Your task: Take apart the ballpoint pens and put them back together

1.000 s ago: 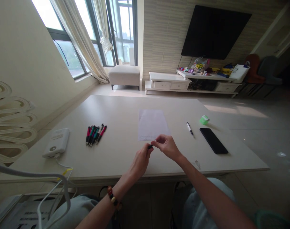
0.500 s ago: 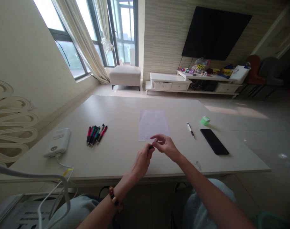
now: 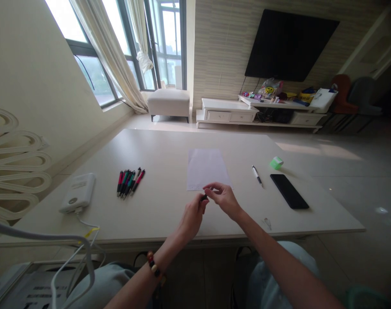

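Note:
Both my hands meet just past the near edge of the white table, in front of a sheet of paper (image 3: 206,167). My left hand (image 3: 192,216) is closed around what looks like a pen (image 3: 204,197); only its black end shows, and the rest is hidden in the fingers. My right hand (image 3: 224,199) is bent over that black end from the right, thumb and fingertips pinched at it. A bunch of several pens (image 3: 128,183) with red, green and black barrels lies to the left. To the right rests a white-and-black pen (image 3: 257,176).
At the right are a black phone (image 3: 289,191), a green-and-white small box (image 3: 276,162) and a small clear item (image 3: 267,223). A white power bank (image 3: 78,193) with a cable lies at the left of the white table (image 3: 163,150).
My right fingers have shifted very slightly at the black end of the pen. Everything else lies as before.

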`<state>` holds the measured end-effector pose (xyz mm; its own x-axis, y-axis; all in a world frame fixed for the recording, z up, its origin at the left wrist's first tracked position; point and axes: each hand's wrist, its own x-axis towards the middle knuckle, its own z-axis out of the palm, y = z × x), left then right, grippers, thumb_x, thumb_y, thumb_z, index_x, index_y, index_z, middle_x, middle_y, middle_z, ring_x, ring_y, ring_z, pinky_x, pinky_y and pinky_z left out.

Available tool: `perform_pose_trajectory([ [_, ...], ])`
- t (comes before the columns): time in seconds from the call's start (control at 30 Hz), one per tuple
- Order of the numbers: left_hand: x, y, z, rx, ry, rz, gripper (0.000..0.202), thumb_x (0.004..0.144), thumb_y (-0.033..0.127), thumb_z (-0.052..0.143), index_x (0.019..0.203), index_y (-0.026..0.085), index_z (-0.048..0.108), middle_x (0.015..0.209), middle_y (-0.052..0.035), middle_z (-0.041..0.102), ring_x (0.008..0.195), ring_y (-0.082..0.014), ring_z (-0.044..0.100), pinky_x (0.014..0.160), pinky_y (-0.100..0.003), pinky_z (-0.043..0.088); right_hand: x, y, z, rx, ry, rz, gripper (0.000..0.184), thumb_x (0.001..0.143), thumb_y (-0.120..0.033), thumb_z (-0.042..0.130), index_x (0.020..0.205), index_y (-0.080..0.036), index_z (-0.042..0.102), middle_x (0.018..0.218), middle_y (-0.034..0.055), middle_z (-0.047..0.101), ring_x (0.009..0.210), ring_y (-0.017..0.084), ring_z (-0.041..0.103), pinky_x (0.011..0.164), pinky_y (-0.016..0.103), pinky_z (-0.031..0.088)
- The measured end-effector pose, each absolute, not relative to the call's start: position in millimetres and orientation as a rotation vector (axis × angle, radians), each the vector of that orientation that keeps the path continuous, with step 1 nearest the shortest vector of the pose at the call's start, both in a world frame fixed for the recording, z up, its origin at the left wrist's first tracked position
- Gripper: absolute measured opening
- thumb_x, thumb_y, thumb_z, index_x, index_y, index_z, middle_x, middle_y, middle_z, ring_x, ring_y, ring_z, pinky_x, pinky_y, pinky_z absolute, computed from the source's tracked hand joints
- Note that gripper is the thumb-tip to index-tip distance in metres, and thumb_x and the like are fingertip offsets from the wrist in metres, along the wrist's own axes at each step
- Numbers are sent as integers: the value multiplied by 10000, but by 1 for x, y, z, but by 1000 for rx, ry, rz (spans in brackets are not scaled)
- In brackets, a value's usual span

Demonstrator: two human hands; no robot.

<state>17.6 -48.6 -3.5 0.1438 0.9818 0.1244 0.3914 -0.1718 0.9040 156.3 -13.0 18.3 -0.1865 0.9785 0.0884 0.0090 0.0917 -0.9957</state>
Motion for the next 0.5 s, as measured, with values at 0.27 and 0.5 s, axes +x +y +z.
perform_pose_trajectory([
  [0.27, 21, -50, 0, 1747, 1383, 1024, 247, 873, 353, 365, 806, 184, 532, 571, 46, 459, 529, -99, 398, 553, -233, 312, 142, -20, 12, -1157, -1185, 1063, 322, 619, -414, 732, 562, -157, 548, 526, -10, 558, 503, 114, 509, 475, 232, 396],
  [0.5, 17, -49, 4, 1677, 1329, 1048, 265, 871, 374, 372, 878, 178, 550, 576, 45, 464, 546, -101, 418, 554, -223, 332, 143, -21, 16, -1001, -1282, 1319, 296, 711, -425, 658, 812, -147, 672, 598, 3, 598, 511, 111, 506, 464, 232, 393],
])
